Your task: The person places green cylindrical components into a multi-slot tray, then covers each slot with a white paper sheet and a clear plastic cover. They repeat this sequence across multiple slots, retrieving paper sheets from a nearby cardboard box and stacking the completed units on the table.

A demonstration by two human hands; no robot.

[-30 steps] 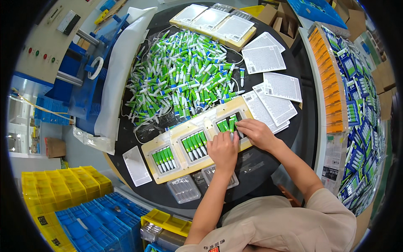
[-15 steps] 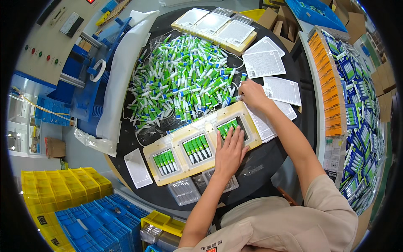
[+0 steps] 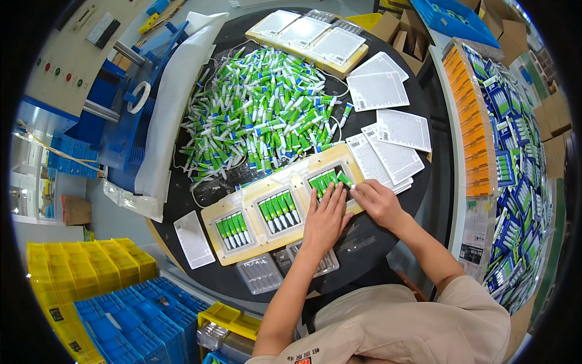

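Note:
A cream-coloured holder (image 3: 247,202) with three windows lies slantwise across the round table. Rows of small green tubes with white caps (image 3: 279,211) fill its left and middle windows, and more tubes (image 3: 322,180) lie side by side in the right one. My left hand (image 3: 326,221) rests flat, fingers stretched, over the lower ends of the right-hand row. At the right end of that row, my right hand (image 3: 379,203) pinches a green tube (image 3: 345,179), tilted over the window. My fingers partly hide the tubes there.
A big heap of loose tubes (image 3: 260,109) lies behind the holder. Printed cards (image 3: 400,129) overlap at right, and a second holder (image 3: 330,65) carries cards at the back. Clear blister trays (image 3: 259,273) sit in front. A blue machine (image 3: 130,121) borders the left; bins of packs (image 3: 506,164) stand right.
My right hand has come back from beside the heap to the right window, bringing a green tube. My left hand stays over that window, slightly shifted.

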